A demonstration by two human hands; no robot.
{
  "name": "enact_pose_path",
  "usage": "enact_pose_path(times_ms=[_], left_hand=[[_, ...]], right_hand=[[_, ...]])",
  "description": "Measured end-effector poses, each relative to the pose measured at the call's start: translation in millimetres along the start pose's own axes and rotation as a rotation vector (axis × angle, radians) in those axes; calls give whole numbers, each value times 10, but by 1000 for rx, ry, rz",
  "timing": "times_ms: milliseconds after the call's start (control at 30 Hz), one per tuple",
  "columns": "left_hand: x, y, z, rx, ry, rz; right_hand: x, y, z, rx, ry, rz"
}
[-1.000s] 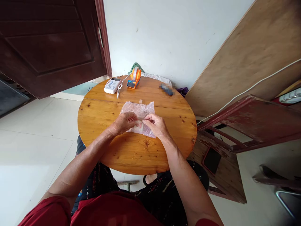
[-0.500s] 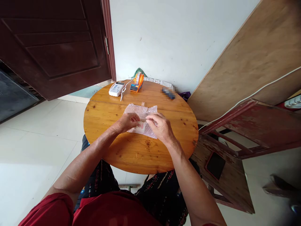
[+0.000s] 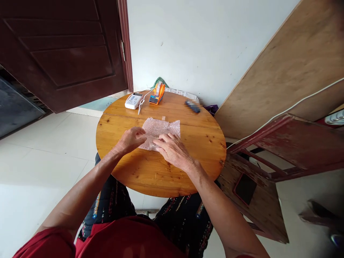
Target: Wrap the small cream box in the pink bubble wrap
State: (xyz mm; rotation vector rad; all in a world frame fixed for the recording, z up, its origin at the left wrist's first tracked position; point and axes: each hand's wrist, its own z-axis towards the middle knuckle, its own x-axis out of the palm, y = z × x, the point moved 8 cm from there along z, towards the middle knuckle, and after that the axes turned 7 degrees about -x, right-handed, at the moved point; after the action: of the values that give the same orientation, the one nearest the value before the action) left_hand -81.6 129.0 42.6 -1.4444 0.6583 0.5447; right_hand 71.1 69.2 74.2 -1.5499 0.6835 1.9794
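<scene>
A sheet of pinkish, clear bubble wrap (image 3: pixel 161 126) lies on the round wooden table (image 3: pixel 150 172), its near part folded over. My right hand (image 3: pixel 172 148) rests palm down on the near right of the wrap, fingers stretched out and apart. At the left edge of the wrap is my left hand (image 3: pixel 131 139), its fingers loosely bent and its thumb a little apart from them. Whether its fingertips touch the wrap is hard to make out. Whatever lies under the fold is hidden.
Toward the back stand a white device (image 3: pixel 133 101) with a white cable (image 3: pixel 141 104) and an orange tape dispenser (image 3: pixel 158 94). A small piece of tape (image 3: pixel 163 118) sits just beyond the wrap. A dark, blurred object (image 3: pixel 192 106) lies back right. A tablet (image 3: pixel 245 189) rests on the wooden bench.
Both hands had closed fingertips over the middle of the wrap. My left hand has moved left, while my right has come down flat. The red-marked item in the wrap is now covered.
</scene>
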Motion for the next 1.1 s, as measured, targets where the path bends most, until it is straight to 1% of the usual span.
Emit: enact_pose_path(times_ms=[67, 167, 300, 433, 567, 700, 733, 800, 867, 967, 1100], left_hand=[[-65, 132, -67, -87, -15, 51], [-90, 271, -143, -211, 18, 88], [-55, 324, -129, -293, 66, 136], [53, 349, -35, -335, 128, 115], [106, 377, -15, -358, 159, -59], [150, 368, -60, -370, 231, -226], [147, 354, -62, -367, 221, -286], [125, 319, -53, -356, 161, -403], [132, 267, -44, -341, 119, -474], [201, 160, -42, -316, 107, -560], [324, 28, -53, -295, 124, -674]], right_hand=[[4, 0, 27, -5, -8, -24], [38, -6, 70, -11, -16, -78], [89, -6, 104, -21, -6, -127], [100, -1, 106, -22, -9, -144], [100, 8, 100, -17, -9, -137], [95, 16, 105, -16, -15, -142], [94, 16, 108, -16, -17, -141], [97, 16, 115, -17, -17, -138], [106, 14, 120, -16, -12, -139], [124, 12, 121, -17, -12, -150], [134, 6, 113, -22, -34, -147]])
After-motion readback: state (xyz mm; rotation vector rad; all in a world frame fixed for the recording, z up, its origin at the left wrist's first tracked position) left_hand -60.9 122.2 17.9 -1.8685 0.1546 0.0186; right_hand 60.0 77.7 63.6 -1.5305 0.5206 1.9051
